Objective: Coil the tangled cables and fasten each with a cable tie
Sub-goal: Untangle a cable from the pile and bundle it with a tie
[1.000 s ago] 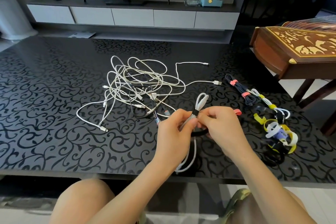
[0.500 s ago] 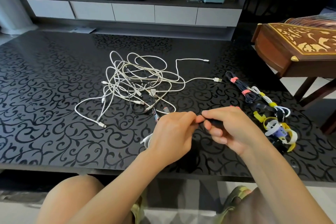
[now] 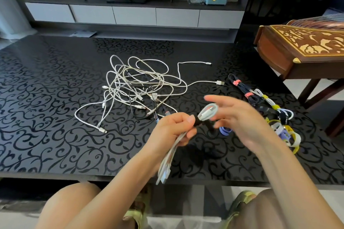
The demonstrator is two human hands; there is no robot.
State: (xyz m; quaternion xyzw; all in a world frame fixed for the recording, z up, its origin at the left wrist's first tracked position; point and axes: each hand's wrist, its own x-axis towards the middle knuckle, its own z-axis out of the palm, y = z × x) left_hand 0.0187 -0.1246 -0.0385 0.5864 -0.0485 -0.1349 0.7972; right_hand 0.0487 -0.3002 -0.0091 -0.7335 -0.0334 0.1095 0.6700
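Fastening is the step I read here: my left hand [image 3: 173, 130] grips a folded white cable [image 3: 208, 112] above the counter's [image 3: 46, 117] near edge, fingers [image 3: 189, 133] curled round it just below the black tie [image 3: 198, 121] wrapped near its loop. My right hand [image 3: 240, 121] hovers beside that loop, blurred, fingers spread and holding nothing. A dark tail seems to stick out, so next I'd pinch it, press it flat, then turn to the tangle [image 3: 137, 83] farther back.
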